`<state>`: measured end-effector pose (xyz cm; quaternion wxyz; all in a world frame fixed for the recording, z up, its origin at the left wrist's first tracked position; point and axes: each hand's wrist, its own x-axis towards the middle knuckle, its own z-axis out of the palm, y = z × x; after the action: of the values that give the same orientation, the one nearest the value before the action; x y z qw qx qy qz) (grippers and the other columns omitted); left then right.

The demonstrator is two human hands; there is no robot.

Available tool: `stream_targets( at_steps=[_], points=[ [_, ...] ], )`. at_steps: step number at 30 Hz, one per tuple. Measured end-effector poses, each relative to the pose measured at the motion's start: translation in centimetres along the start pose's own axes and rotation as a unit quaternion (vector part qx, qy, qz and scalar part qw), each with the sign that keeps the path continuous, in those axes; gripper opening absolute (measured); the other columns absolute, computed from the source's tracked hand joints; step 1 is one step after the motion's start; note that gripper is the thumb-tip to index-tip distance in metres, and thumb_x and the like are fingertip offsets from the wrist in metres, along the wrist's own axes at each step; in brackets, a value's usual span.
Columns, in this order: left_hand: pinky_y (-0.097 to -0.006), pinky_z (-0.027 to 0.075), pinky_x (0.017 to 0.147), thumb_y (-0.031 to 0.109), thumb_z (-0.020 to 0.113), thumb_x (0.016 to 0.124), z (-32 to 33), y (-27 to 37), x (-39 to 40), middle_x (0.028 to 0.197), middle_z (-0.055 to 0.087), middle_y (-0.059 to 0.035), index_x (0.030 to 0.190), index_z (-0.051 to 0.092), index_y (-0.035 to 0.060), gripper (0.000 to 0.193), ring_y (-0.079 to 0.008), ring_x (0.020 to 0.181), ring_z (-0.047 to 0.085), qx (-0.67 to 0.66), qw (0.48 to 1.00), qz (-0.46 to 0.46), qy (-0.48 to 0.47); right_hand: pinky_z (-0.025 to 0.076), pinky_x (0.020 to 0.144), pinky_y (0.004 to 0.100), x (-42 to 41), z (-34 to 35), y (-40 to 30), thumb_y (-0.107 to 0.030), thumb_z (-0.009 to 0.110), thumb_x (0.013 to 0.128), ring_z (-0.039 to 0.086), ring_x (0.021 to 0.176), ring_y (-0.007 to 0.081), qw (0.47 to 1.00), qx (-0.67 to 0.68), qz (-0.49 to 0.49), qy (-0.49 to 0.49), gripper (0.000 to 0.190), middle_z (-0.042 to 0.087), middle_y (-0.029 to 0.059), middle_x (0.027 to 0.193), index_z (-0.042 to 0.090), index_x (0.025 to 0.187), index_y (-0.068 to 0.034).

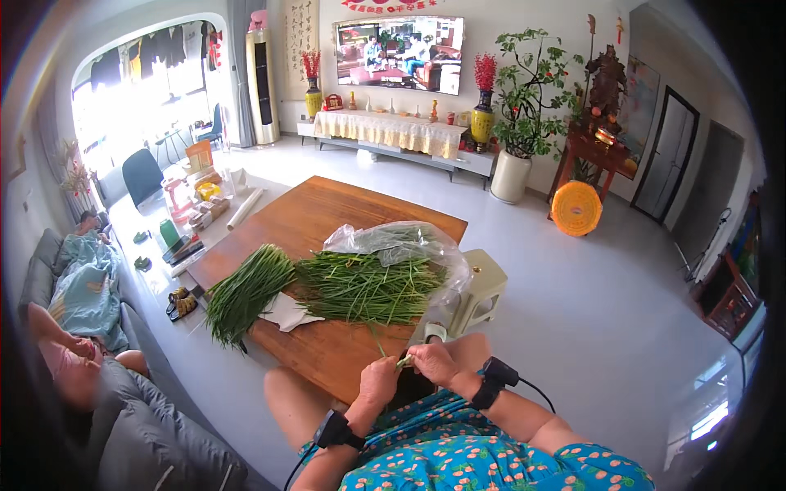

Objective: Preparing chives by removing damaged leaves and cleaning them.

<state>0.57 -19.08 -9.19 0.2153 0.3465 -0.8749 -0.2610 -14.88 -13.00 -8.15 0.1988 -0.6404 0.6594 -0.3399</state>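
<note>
My left hand [378, 379] and my right hand [433, 363] meet above my lap, just past the near edge of a wooden table [344, 202]. Between them they pinch a few thin green stalks [402, 361], the leaves pointing up towards the table. A loose spread of long green stalks, likely garlic chives [368, 291], lies on the table, partly covered by a clear plastic bag [457, 264]. To its left rests a neater bundle of the same greens [250, 294], its leafy ends hanging over the table's edge. A white piece of paper or cloth [290, 312] lies between the two heaps.
A pale plastic stool [482, 288] stands at the table's right side. Bags and boxes [209, 205] lie on the floor to the left, with sandals [182, 304] nearer. On the grey sofa [147, 423] at left are a seated person and another lying under a blanket [89, 288].
</note>
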Motion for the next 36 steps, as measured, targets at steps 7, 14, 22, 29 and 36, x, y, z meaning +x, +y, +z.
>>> stream_targets(
  at_steps=[7, 14, 22, 29, 36],
  points=[
    [-0.0444, 0.046, 0.064, 0.016, 0.062, 0.076, 0.4, -0.8, -0.1, 0.075, 0.060, -0.0180, 0.079, 0.060, 0.0033, 0.013, -0.0359, 0.075, 0.059, -0.083, 0.996, -0.004, 0.020, 0.047, 0.052, 0.0268, -0.5, -0.2, 0.2, -0.012, 0.051, 0.085, 0.057, 0.055, 0.0103, 0.962, 0.203, 0.172, -0.068, 0.015, 0.058, 0.0050, 0.060, 0.060, 0.079, -0.002],
    [-0.0442, 0.045, 0.063, 0.017, 0.063, 0.075, 0.7, -1.0, -0.2, 0.073, 0.060, -0.0194, 0.078, 0.060, 0.0026, 0.015, -0.0374, 0.074, 0.058, -0.066, 0.997, 0.002, 0.034, 0.047, 0.049, 0.0247, -0.4, 0.4, 0.4, -0.015, 0.048, 0.086, 0.057, 0.053, 0.0110, 0.991, 0.067, 0.078, -0.082, 0.018, 0.058, 0.0040, 0.060, 0.061, 0.079, -0.003],
    [-0.0427, 0.045, 0.061, 0.017, 0.063, 0.076, 0.4, -1.9, 0.1, 0.070, 0.059, -0.0184, 0.078, 0.060, 0.0031, 0.014, -0.0372, 0.070, 0.058, -0.112, 0.994, 0.005, 0.007, 0.047, 0.048, 0.0263, 0.0, 0.6, 1.0, -0.016, 0.046, 0.086, 0.056, 0.050, 0.0124, 0.979, 0.146, 0.108, -0.093, 0.020, 0.056, 0.0045, 0.058, 0.057, 0.077, -0.002],
    [-0.0448, 0.046, 0.063, 0.018, 0.063, 0.076, -0.2, -1.3, 0.7, 0.072, 0.061, -0.0169, 0.077, 0.060, 0.0039, 0.015, -0.0362, 0.073, 0.060, -0.049, 0.999, 0.016, 0.000, 0.048, 0.050, 0.0273, -0.4, 0.3, 2.5, -0.016, 0.047, 0.086, 0.057, 0.053, 0.0141, 0.955, 0.204, 0.167, -0.137, 0.019, 0.057, 0.0063, 0.062, 0.055, 0.078, -0.002],
    [-0.0386, 0.046, 0.056, 0.019, 0.064, 0.075, -0.6, -1.9, 1.7, 0.060, 0.059, -0.0129, 0.075, 0.062, 0.0043, 0.015, -0.0294, 0.059, 0.060, -0.221, 0.964, -0.136, -0.063, 0.050, 0.051, 0.0283, -0.2, -1.1, 3.0, -0.015, 0.049, 0.085, 0.061, 0.060, 0.0149, 0.983, 0.127, 0.101, -0.084, 0.016, 0.059, 0.0082, 0.066, 0.055, 0.082, -0.001]
  ],
)
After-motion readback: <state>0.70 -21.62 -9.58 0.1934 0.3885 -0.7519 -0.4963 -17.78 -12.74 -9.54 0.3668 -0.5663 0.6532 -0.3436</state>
